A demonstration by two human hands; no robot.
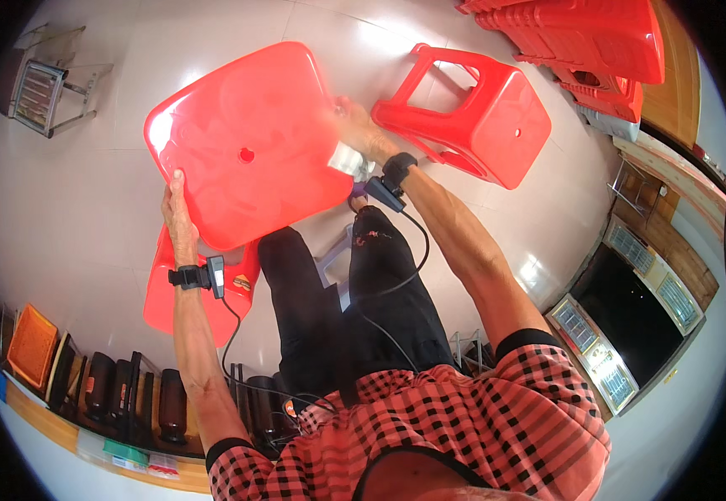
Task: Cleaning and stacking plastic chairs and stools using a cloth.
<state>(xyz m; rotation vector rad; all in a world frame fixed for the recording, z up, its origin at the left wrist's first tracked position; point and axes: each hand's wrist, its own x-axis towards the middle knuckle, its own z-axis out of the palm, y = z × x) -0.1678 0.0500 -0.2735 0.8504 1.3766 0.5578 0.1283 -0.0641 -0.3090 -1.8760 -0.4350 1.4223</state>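
Observation:
A red plastic stool (pixel 250 188) is held up before me, its seat with a round centre hole facing the camera. My left hand (pixel 179 210) grips the lower left edge, thumb on the rim. My right hand (pixel 360 131) is at the right edge, partly blurred, with a white cloth (pixel 349 161) beneath it; its fingers are hard to make out. Another red stool (pixel 513 128) lies tipped on the floor to the right, legs pointing left. Part of a red stool (pixel 162 300) shows behind my left wrist. The held stool hides its own legs.
Stacked red stools (pixel 588 37) stand at the upper right. A folding metal stool (pixel 40 97) is at the upper left. Along the lower left are an orange plastic basket (pixel 32 344) and several dark cylindrical containers (pixel 172 404). An open doorway (pixel 629 316) is at the right.

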